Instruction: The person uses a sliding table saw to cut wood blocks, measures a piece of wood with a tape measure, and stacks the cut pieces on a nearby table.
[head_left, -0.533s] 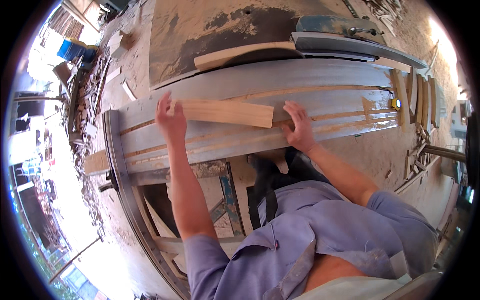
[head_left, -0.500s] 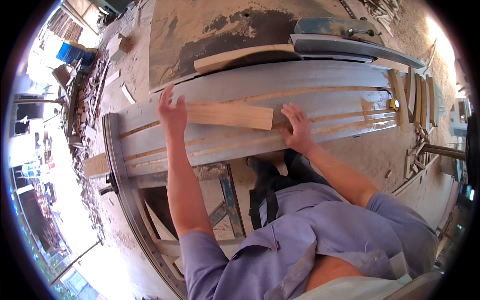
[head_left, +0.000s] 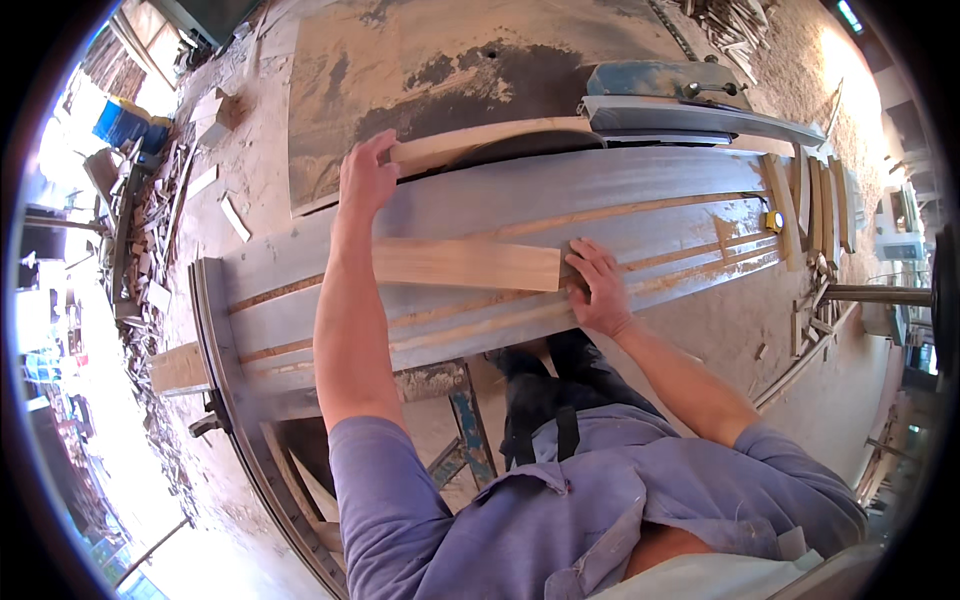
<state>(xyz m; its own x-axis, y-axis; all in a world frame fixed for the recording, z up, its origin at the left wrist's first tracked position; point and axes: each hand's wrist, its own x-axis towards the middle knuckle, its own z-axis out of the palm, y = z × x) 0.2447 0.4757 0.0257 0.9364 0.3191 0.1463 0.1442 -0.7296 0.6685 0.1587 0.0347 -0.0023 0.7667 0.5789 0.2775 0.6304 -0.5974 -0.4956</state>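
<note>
On the table (head_left: 665, 172), keep the near board (head_left: 470, 265) flat, with right hand (head_left: 600, 290) loosely curled beside its end, apparently empty; with left hand (head_left: 368, 180) part-spread by the far board (head_left: 470, 139), hold unclear, avoid the dark blade (head_left: 530, 148).

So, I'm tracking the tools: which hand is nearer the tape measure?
Right: the right hand sits left of the tape measure, beside the plank; the left hand is much farther left.
</note>
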